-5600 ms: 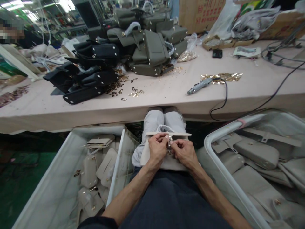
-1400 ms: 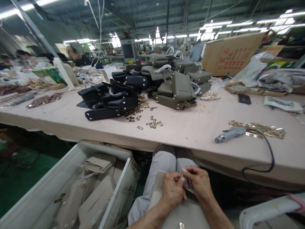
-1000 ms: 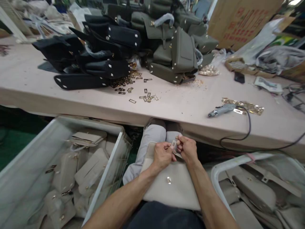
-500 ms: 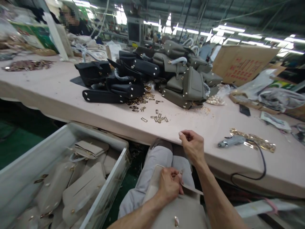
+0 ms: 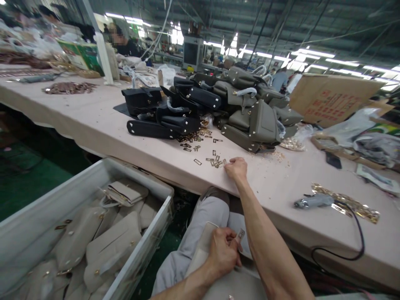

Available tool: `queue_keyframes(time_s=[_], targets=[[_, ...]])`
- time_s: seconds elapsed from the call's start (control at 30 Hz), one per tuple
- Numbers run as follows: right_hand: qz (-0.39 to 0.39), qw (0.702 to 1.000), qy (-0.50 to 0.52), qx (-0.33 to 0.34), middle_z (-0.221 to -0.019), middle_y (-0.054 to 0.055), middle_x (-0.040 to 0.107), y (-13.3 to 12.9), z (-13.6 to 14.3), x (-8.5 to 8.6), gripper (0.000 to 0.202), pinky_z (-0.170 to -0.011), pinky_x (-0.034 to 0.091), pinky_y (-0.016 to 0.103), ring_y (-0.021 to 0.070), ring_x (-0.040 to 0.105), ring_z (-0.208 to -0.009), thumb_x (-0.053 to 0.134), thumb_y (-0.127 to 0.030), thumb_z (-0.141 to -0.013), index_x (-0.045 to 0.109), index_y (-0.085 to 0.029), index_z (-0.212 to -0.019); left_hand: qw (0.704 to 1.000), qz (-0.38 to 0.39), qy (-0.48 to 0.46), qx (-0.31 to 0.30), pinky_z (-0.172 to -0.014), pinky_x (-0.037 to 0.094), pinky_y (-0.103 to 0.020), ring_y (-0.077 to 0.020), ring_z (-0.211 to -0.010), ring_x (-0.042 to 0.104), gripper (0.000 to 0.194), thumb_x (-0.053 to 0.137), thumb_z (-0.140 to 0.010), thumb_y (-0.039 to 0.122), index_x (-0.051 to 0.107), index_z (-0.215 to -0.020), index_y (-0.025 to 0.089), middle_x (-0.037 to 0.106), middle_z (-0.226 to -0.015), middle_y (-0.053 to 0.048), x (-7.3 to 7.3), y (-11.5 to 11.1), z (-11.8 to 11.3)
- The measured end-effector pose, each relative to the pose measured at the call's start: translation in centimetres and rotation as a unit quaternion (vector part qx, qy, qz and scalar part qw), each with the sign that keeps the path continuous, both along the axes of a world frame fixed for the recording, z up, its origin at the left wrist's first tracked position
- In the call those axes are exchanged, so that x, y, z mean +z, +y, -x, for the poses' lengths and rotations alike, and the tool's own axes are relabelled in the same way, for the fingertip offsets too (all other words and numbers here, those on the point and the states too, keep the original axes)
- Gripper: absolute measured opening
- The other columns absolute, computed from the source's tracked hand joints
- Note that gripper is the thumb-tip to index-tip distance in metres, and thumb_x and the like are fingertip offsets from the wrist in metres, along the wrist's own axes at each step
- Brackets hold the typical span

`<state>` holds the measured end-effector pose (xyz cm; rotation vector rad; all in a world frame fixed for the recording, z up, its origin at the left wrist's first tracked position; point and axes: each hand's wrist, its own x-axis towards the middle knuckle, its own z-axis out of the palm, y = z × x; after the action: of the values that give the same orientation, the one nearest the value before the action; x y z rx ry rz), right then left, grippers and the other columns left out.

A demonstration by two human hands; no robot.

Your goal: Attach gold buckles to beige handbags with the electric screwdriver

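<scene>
A beige handbag (image 5: 239,284) lies across my lap, partly hidden by my arms. My left hand (image 5: 224,250) is closed on it, pinching a narrow strap (image 5: 240,234) whose tip carries a small metal fitting. On the table, my right hand (image 5: 236,168) reaches to the near right edge of a scatter of small rectangular metal frames (image 5: 215,163). Its thumb and forefinger close on one frame (image 5: 224,161) there. More of these gold-coloured frames are heaped farther back, beside the black bags.
Black handbags (image 5: 162,125) and olive-grey handbags (image 5: 250,123) are piled on the table. A white bin (image 5: 168,200) on my left holds several beige bags. A corded tool (image 5: 314,201) lies at right beside metal strips (image 5: 359,208). Behind stands a cardboard box (image 5: 334,100). A person sits far left.
My right hand has moved forward and left, from the table's edge to the loose metal frames. My left hand keeps its hold on the bag's strap. The view has shifted slightly left.
</scene>
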<state>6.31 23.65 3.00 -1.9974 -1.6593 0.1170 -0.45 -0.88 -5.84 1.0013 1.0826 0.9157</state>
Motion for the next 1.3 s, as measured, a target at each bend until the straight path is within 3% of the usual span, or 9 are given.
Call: queue_keyframes(time_s=[0.13,0.33,0.47,0.6,0.7,0.8,0.97,1.13,1.3], targets=[[-0.014,0.999,-0.039,0.014,-0.101,0.012,0.079,-1.6,-1.8,0.3,0.030,-0.090,0.052,0.034,0.0284,0.073,-0.100,0.062,-0.018,-0.082,0.080,-0.019,-0.105,1.000,-0.002,0.002,0.001,-0.035,0.031,-0.021,-0.0159,-0.035,0.056,0.044,0.062,-0.087,0.056,0.062,-0.068,0.017,0.053,-0.042,0.000,-0.1,0.1,0.1],[0.020,0.996,-0.045,0.072,-0.093,0.007,0.079,-3.1,-3.7,0.3,0.020,-0.082,0.052,0.033,0.0261,0.072,-0.091,0.069,-0.038,-0.084,0.081,-0.024,-0.093,1.000,-0.015,-0.012,-0.006,-0.034,0.033,-0.022,-0.0172,-0.037,0.059,0.038,0.061,-0.086,0.050,0.063,-0.068,0.016,0.056,-0.047,-0.001,-0.3,0.1,-0.4],[0.020,0.996,-0.027,0.077,-0.094,0.009,0.078,-1.8,-3.4,0.1,0.027,-0.086,0.051,0.031,0.0251,0.072,-0.093,0.073,-0.028,-0.078,0.080,-0.019,-0.103,1.000,-0.019,-0.006,-0.010,-0.035,0.034,-0.022,-0.0167,-0.037,0.059,0.033,0.061,-0.086,0.044,0.065,-0.069,0.015,0.058,-0.047,-0.001,-0.1,0.0,-0.6],[0.027,0.993,0.014,0.116,-0.085,0.011,0.077,-0.9,-3.2,0.4,0.018,-0.079,0.049,0.030,0.0230,0.069,-0.083,0.071,-0.018,-0.075,0.080,-0.015,-0.090,0.999,-0.026,-0.012,-0.014,-0.037,0.034,-0.022,-0.0155,-0.036,0.057,0.032,0.061,-0.086,0.042,0.068,-0.071,0.014,0.058,-0.044,-0.001,0.1,-0.2,-0.6],[0.010,0.988,0.052,0.146,-0.078,0.006,0.074,-2.1,-3.7,1.1,0.015,-0.071,0.047,0.028,0.0186,0.066,-0.073,0.065,-0.021,-0.081,0.079,-0.017,-0.085,1.000,-0.020,-0.018,-0.012,-0.038,0.033,-0.021,-0.0150,-0.036,0.057,0.034,0.062,-0.087,0.043,0.069,-0.071,0.014,0.059,-0.043,-0.002,-0.1,0.0,-0.7],[-0.042,0.962,0.190,0.189,-0.072,0.003,0.069,-5.5,-4.8,1.5,0.019,-0.063,0.045,0.027,0.0158,0.060,-0.065,0.067,-0.032,-0.085,0.076,-0.016,-0.087,1.000,-0.003,-0.026,-0.010,-0.040,0.036,-0.021,-0.0157,-0.037,0.059,0.040,0.063,-0.088,0.048,0.070,-0.071,0.013,0.061,-0.044,-0.004,-0.4,0.2,-0.7],[-0.080,0.895,0.400,0.180,-0.076,0.001,0.066,-14.9,-7.0,0.2,0.032,-0.058,0.048,0.026,0.0125,0.057,-0.061,0.076,-0.036,-0.082,0.074,-0.017,-0.108,0.997,0.028,-0.071,-0.029,-0.047,0.051,-0.023,-0.0163,-0.043,0.065,0.042,0.065,-0.088,0.050,0.074,-0.079,0.011,0.069,-0.052,-0.007,-0.5,0.2,-0.2],[-0.029,0.896,0.428,0.113,-0.077,0.003,0.070,-22.4,-8.0,-2.7,0.029,-0.051,0.050,0.025,0.0123,0.058,-0.057,0.079,-0.037,-0.081,0.078,-0.017,-0.103,0.994,0.041,-0.091,-0.049,-0.051,0.058,-0.025,-0.0183,-0.050,0.071,0.040,0.070,-0.085,0.049,0.075,-0.087,0.009,0.074,-0.065,-0.008,-0.5,0.4,-0.5],[-0.011,0.876,0.477,0.067,-0.067,0.002,0.068,-25.1,-8.6,-5.6,0.027,-0.046,0.051,0.025,0.0131,0.058,-0.050,0.081,-0.039,-0.080,0.078,-0.016,-0.093,0.991,0.046,-0.089,-0.088,-0.055,0.062,-0.027,-0.0209,-0.056,0.075,0.040,0.069,-0.087,0.048,0.075,-0.093,0.009,0.075,-0.070,-0.010,-0.7,0.2,-1.3]])
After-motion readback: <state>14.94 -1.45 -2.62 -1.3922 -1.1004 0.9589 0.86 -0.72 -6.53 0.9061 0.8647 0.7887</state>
